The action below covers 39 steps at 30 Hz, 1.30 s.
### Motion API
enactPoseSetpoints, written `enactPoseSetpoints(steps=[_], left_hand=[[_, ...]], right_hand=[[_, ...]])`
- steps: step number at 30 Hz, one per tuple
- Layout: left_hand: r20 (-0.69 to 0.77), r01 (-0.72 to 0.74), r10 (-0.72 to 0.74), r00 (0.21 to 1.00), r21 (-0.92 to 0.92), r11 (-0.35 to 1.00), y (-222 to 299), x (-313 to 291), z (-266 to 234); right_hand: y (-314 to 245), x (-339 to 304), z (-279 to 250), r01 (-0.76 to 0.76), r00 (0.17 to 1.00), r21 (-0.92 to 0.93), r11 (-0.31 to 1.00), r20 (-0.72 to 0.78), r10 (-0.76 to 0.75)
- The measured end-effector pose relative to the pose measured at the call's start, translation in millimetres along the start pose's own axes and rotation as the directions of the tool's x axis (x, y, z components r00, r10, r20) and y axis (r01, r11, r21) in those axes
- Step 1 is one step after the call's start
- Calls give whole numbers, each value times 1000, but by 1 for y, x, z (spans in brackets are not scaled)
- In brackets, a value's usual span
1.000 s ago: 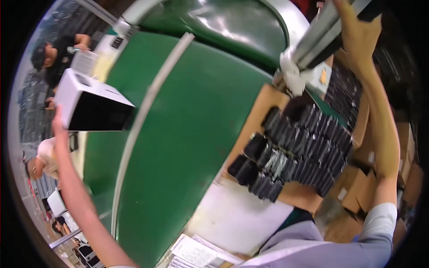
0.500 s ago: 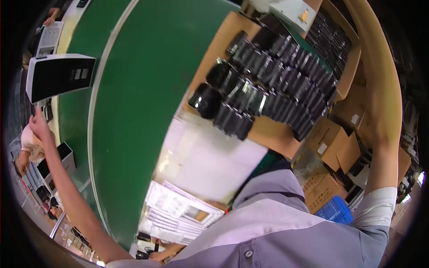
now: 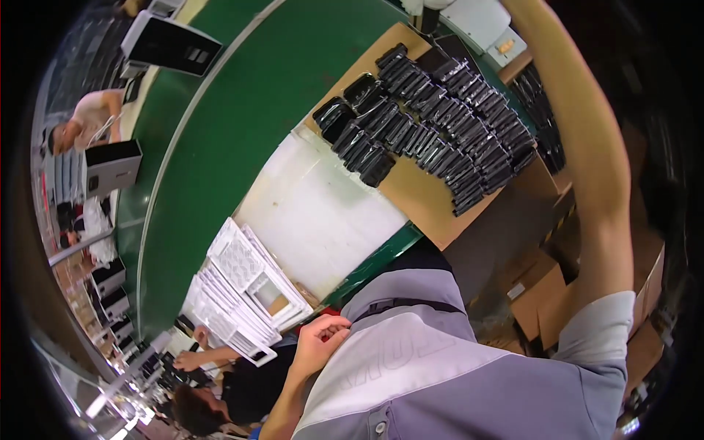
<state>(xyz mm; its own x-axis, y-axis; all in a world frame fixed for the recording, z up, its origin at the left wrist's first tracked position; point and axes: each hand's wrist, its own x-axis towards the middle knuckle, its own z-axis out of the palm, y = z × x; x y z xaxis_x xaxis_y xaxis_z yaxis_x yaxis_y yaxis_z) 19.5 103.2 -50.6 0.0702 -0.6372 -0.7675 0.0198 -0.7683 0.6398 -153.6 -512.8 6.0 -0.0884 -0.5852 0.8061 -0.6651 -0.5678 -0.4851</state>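
My left hand [image 3: 323, 343] is drawn in beside my waist, next to the edge of my light apron. Its fingers are loosely curled in, and nothing shows in them. My right arm [image 3: 598, 169] reaches up along the right side to the top edge, where the hand passes out of view. Left of that arm, rows of black parts in clear plastic wrap [image 3: 440, 132] stand on a cardboard sheet [image 3: 418, 194]. Nearer my left hand lies a stack of white panels with perforated areas [image 3: 238, 257].
A green conveyor belt [image 3: 213, 139] curves past on the left. Black-and-white cases [image 3: 172, 40] stand beyond it, near a seated person [image 3: 92, 121]. Another person [image 3: 202, 403] works below the panels. Cardboard boxes [image 3: 535, 297] lie at right; a white box [image 3: 477, 26] sits at top.
My left arm, stretched out over the belt towards a black-and-white case before, is now pulled back to my waist. The view has turned. My right arm still reaches up.
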Motion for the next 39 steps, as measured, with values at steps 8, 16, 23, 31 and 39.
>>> enactPoseSetpoints(steps=[8,16,23,31,39], left_hand=[[-132,-59,78,988,139,989,-59,-61,59],[-159,-303,419,894,474,827,-52,-44,103],[-106,-422,577,810,578,699,-102,-6,107],[-82,-401,537,839,575,713,-169,-82,81],[-106,-475,519,849,282,834,-343,-126,52]], right_hand=[[-100,-229,-170,-491,436,477,729,859,-268],[-112,-321,-316,-769,-419,-133,625,844,-336],[-111,-364,-350,-584,-306,124,802,882,-359],[-133,-381,-414,-611,-252,152,777,893,-373],[-144,-407,-434,-583,-230,144,800,915,-332]])
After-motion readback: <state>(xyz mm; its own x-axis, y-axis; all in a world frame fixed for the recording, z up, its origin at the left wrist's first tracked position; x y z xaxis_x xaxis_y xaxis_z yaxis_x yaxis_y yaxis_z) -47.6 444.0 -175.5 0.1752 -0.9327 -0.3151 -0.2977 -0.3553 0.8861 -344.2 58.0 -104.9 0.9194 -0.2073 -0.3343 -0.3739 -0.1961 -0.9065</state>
